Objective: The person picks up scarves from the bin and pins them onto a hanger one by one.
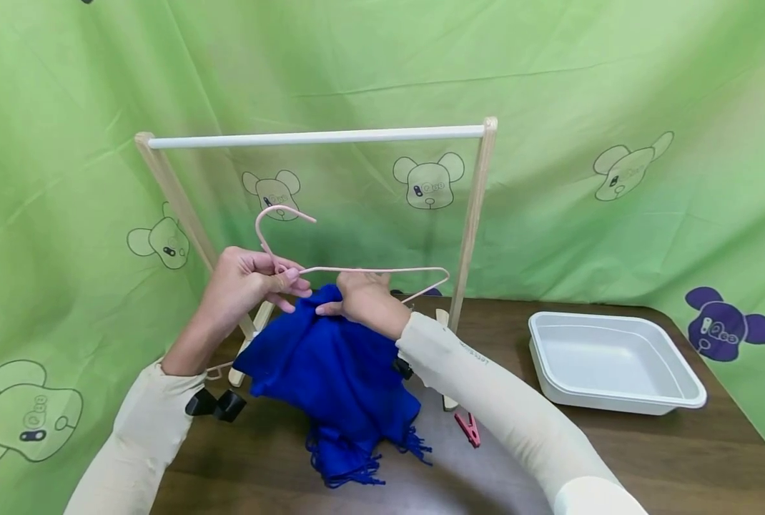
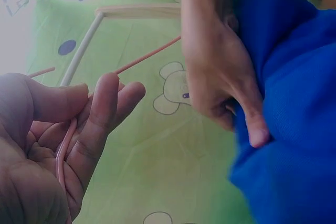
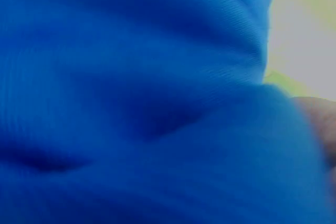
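Note:
My left hand (image 1: 244,282) pinches a thin pink clothes hanger (image 1: 408,270) at its neck, between thumb and fingers. The hanger's hook points up, and its long arm stretches right behind my right hand (image 1: 371,300). That right hand grips the upper edge of a blue fringed scarf (image 1: 347,365), thumb on the near side. From there the scarf hangs down in folds, its tassels low over the table. In the left wrist view the right thumb presses into the scarf (image 2: 299,93) while the hanger wire crosses the left palm. Blue cloth (image 3: 131,103) fills most of the right wrist view.
Behind the hands stands a wooden rack with a white rail (image 1: 324,136). A red clothespin (image 1: 468,429) lies on the brown table (image 1: 447,486), right of the scarf. The white plastic basin (image 1: 614,400) sits at the right. Green printed curtain (image 1: 550,236) surrounds the table.

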Demonstrator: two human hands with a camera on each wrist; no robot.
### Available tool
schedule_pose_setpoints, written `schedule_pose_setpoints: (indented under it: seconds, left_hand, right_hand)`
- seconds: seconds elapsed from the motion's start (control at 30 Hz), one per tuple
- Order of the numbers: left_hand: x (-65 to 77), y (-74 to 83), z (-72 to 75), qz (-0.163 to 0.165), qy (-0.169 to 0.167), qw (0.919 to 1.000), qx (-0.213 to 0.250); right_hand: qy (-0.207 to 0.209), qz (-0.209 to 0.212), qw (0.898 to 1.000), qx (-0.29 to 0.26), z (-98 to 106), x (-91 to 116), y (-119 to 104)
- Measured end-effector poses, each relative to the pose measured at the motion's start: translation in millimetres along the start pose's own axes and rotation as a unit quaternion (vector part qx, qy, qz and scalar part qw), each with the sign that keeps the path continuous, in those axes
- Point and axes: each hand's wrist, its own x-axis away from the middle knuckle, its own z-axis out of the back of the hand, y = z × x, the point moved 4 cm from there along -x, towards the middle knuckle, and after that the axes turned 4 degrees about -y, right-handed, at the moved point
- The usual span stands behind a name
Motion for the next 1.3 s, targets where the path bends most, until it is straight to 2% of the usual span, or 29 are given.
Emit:
schedule_pose_setpoints:
  seconds: [0.17,0.23,0.4,0.5,0.63,0.73,0.87,0.93,0.97,1.0,1.1,1.17,1.23,1.3]
  left_hand:
    - [-0.4,-1.3,6.4,0.010,0.015,0.9998,-0.010]
    - [-0.1,-1.8,8.0,0.012,0.016,0.9997,-0.012]
    - [0.6,-2.9,7.9,0.019,0.010,0.9997,-0.008]
    - [0.9,-3.5,6.3,0.026,0.001,0.9997,-0.002]
    - [1.6,-4.6,5.0,0.044,-0.010,0.9989,0.015]
    - [2.8,-5.0,3.7,0.057,-0.021,0.9976,0.033]
    - [4.3,-3.6,0.2,0.060,-0.038,0.9963,0.047]
    - [3.9,-2.1,-2.2,0.053,-0.042,0.9966,0.047]
    - [3.5,-1.5,-3.4,0.048,-0.043,0.9969,0.046]
    - [3.0,-1.2,-4.6,0.045,-0.042,0.9970,0.046]
    - [2.1,-2.8,-6.9,0.045,-0.040,0.9974,0.041]
    - [2.3,-5.7,-7.5,0.051,-0.039,0.9972,0.040]
    - [3.0,-8.7,-6.7,0.058,-0.037,0.9970,0.037]
    - [3.5,-11.2,-5.2,0.064,-0.031,0.9969,0.033]
  right_hand:
    - [0.064,0.050,0.997,0.012,5.4,13.3,-8.4]
    - [0.070,0.060,0.996,0.015,5.3,15.4,-11.2]
    - [0.069,0.008,0.997,0.043,5.0,12.9,-6.8]
    - [0.102,0.007,0.993,0.067,5.3,10.0,-2.6]
    - [0.201,0.053,0.974,0.090,6.6,8.8,-0.5]
    - [0.263,0.064,0.956,0.111,7.6,8.7,-0.6]
    - [0.315,0.013,0.930,0.190,9.8,1.0,-2.2]
    - [0.314,-0.017,0.925,0.212,8.1,-5.2,-1.9]
    - [0.303,-0.025,0.928,0.215,5.5,-8.0,-1.3]
    - [0.284,-0.027,0.936,0.208,2.1,-10.2,-0.2]
    - [0.187,-0.025,0.970,0.155,-11.1,-14.6,4.8]
    - [0.117,-0.018,0.986,0.117,-19.2,-14.7,7.7]
    - [0.066,-0.015,0.994,0.086,-24.5,-13.5,9.3]
    - [0.042,-0.008,0.997,0.066,-25.7,-10.2,8.0]
